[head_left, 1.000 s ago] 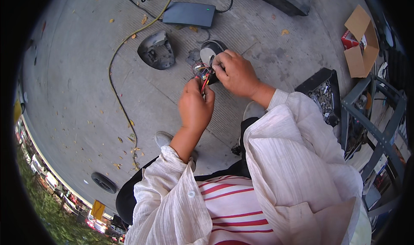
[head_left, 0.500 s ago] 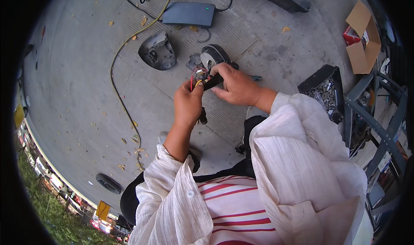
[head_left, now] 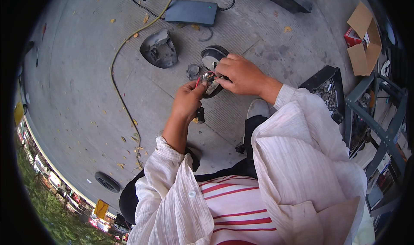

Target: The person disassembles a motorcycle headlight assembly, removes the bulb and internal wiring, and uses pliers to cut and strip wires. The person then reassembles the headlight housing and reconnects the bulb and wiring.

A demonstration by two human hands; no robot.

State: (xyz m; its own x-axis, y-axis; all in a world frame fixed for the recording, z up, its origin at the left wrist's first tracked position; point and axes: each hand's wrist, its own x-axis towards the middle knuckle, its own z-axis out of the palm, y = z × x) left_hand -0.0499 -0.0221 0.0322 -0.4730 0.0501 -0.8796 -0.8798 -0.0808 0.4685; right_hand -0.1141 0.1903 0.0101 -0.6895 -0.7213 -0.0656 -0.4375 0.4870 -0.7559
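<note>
Both my hands are together over the concrete, at a small bundle of thin coloured wires (head_left: 209, 76) with a shiny metal part among them. My left hand (head_left: 188, 101) is closed on the wired part with its thumb on top, and a red wire stands out beside the thumb. A black cylindrical piece (head_left: 200, 115) shows below that hand. My right hand (head_left: 241, 75) pinches at the wires with its fingertips. Just beyond is a round black and grey housing (head_left: 211, 59), partly covered by my right fingers. A small dark grey bracket-like piece (head_left: 193, 71) lies to the left.
A hollow dark plastic cover (head_left: 159, 49) lies left of the housing. Farther off sits a grey power adapter (head_left: 191, 12) with a green light. A yellowish cable (head_left: 115, 63) curves down the left. At right are a black tray of metal bits (head_left: 325, 88), a cardboard box (head_left: 359, 58) and a metal frame (head_left: 375, 120).
My right hand has turned and moved up slightly, its fingertips now at the wires. The black strip that crossed between my hands no longer shows there. My left hand has lowered slightly.
</note>
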